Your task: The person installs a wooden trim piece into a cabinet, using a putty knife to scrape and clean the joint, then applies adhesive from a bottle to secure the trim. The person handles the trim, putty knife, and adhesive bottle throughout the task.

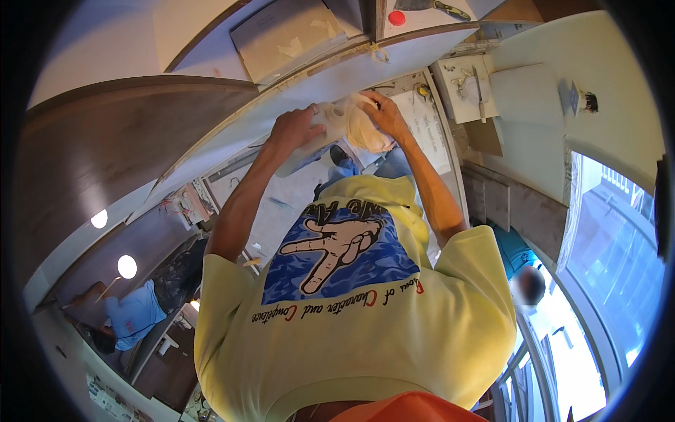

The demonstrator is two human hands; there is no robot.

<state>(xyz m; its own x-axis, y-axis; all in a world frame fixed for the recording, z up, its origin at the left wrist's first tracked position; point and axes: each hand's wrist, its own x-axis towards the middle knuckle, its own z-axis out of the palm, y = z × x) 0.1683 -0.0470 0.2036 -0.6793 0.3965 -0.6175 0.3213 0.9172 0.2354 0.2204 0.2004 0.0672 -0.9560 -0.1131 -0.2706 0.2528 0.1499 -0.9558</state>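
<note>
Both my arms reach forward over a low work surface. My right hand [383, 114] is closed on a bunched cream cloth [367, 132], with the fingers over its upper edge. My left hand [295, 129] has its fingers curled at the side of a whitish, translucent container [329, 125]. A round opening seems to show near the container's top, close to the cloth; its exact kind is unclear. The left fingertips are partly lost against its pale surface.
Open shelving ahead holds a cardboard box [285, 39], a putty knife [450, 10] and a red round lid [396, 18]. A tape measure [423, 90] lies beyond my right hand. One person in blue [137, 313] is at left, another in teal [513, 250] at right.
</note>
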